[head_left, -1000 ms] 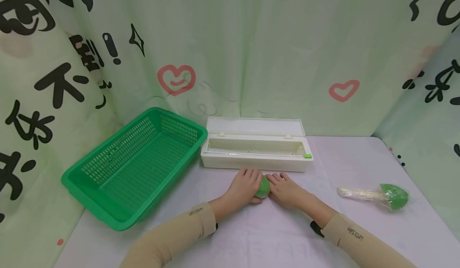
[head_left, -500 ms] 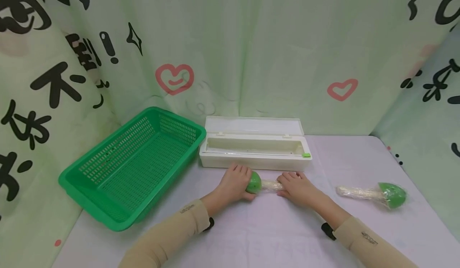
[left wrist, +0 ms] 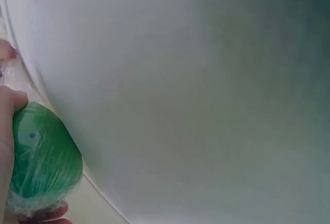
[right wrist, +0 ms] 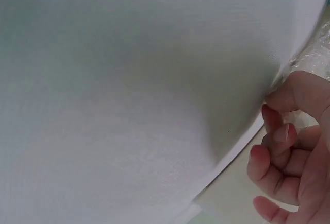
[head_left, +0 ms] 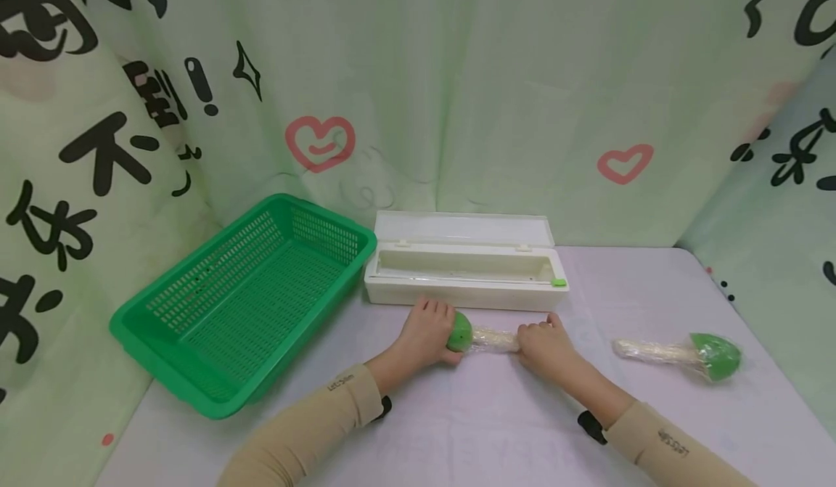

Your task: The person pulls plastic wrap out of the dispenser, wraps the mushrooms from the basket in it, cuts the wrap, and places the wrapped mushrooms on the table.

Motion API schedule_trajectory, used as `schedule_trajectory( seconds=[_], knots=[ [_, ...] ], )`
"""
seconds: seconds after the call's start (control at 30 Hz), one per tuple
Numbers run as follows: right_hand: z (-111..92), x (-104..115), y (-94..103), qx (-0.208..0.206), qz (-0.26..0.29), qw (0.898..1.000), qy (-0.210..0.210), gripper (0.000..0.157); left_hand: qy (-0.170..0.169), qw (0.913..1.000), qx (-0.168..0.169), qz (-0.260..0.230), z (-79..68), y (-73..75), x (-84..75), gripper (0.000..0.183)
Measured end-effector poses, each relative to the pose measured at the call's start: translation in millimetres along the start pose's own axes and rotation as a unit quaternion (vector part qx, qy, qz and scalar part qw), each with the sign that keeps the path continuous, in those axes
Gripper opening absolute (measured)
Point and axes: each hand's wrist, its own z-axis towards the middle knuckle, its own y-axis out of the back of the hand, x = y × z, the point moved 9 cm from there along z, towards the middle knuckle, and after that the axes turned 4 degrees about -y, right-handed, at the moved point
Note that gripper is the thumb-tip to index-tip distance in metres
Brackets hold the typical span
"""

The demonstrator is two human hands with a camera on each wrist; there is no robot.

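A film-wrapped object with a rounded green head (head_left: 460, 332) and a pale handle (head_left: 493, 339) lies across the table in front of the white box. My left hand (head_left: 427, 331) grips the green head from its left side; in the left wrist view clear film wrinkles over the head (left wrist: 46, 154). At the far end of the handle, my right hand (head_left: 547, 345) has its fingers curled, hiding that end. Thumb and forefinger meet at the clear film (right wrist: 315, 54) in the right wrist view. A second wrapped object with a green head (head_left: 717, 357) lies farther right.
A long white box (head_left: 466, 295) with its lid (head_left: 464, 227) raised and a small green slider (head_left: 558, 282) stands behind my hands. To its left is a green slotted basket (head_left: 215, 393). A printed curtain (head_left: 522, 109) hangs around the white-covered table (head_left: 496, 429).
My left hand has shifted left with the green head, while my right hand has moved right along the handle, bringing it into view. The right fingers have since curled in at its end.
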Motion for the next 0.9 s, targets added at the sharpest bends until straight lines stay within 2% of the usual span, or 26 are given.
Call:
schedule_trajectory(
  seconds=[0.1, 0.3, 0.43, 0.57, 0.77, 0.9],
  knots=[
    [-1, -4, 2.9, -0.002, -0.017, 1.0, -0.012, 0.016, -0.002, 1.0, 0.008, 0.003, 0.4, 0.0, -1.0, 0.075],
    [-4, -1, 12.6, -0.022, -0.036, 0.999, 0.0, 0.018, 0.001, 1.0, 0.005, 0.005, 0.5, 1.6, -0.8, 0.075],
    [-8, 3, 11.0, -0.019, -0.03, 0.999, 0.002, 0.029, 0.0, 1.0, -0.001, 0.002, -0.1, 0.6, -0.6, 0.074],
    [-8, 4, 0.7, -0.023, -0.02, 1.0, 0.001, 0.041, -0.011, 0.9999, 0.0, 0.0, 0.0, -1.9, -2.4, 0.074],
    [-2, 9, -8.5, -0.062, -0.057, 0.996, 0.01, 0.058, -0.028, 0.9993, 0.003, -0.025, -0.1, -3.1, -3.7, 0.072],
    [2, 13, -8.6, -0.089, -0.078, 0.993, 0.02, 0.062, -0.031, 0.9984, 0.003, -0.047, -0.1, -3.5, -2.8, 0.071]
  ],
)
